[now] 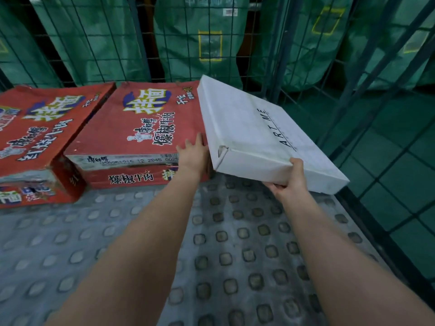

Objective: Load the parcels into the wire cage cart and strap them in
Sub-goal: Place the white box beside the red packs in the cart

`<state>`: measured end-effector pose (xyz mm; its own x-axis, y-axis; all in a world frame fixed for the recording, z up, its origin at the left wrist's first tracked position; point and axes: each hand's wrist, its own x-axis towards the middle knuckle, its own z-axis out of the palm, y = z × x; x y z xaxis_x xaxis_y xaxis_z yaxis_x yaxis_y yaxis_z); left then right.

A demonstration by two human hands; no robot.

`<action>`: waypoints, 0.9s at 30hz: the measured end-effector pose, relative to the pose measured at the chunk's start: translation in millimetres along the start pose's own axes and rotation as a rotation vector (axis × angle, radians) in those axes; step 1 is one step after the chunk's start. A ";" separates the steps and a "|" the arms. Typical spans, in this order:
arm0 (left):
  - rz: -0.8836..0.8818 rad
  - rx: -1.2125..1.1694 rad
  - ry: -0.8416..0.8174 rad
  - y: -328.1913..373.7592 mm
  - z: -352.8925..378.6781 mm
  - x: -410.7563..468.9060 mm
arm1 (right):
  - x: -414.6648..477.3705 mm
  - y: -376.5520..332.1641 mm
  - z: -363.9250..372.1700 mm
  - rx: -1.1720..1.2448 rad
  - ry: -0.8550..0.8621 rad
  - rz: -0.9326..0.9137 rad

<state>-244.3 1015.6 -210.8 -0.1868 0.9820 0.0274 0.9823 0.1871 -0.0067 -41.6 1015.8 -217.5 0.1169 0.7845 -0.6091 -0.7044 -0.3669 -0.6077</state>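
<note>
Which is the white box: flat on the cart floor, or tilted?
The white box is tilted: its left edge leans on the red carton, and the right hand grips its near edge above the floor.

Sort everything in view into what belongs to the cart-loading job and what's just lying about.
Job: flat white cardboard box marked ART ME; middle red printed cardboard carton; left red printed cardboard carton; wire cage cart wall; studded grey cart floor.
Lying about: green fabric sacks behind the mesh; green tiled floor outside.
</note>
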 end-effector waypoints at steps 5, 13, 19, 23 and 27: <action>0.003 0.040 0.019 -10.6 3.2 3.2 | 4.1 3.1 1.1 0.001 0.006 -0.008; -0.021 0.027 0.068 -39.8 4.2 -0.4 | 2.4 -2.1 8.2 -0.061 0.008 -0.014; -0.011 0.061 0.072 -56.8 -2.8 -5.2 | 9.4 17.3 20.5 -0.248 0.058 -0.120; -0.016 0.030 0.026 -55.5 -4.9 -8.8 | 18.1 36.4 31.3 -0.346 0.043 -0.081; 0.136 0.089 0.075 -37.7 -5.9 -25.5 | 28.3 49.7 35.2 -0.621 -0.083 -0.048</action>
<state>-276.5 983.4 -205.4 -0.0475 0.9944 0.0946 0.9930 0.0572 -0.1033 -98.0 1037.3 -247.0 0.0664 0.8342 -0.5474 -0.1588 -0.5328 -0.8312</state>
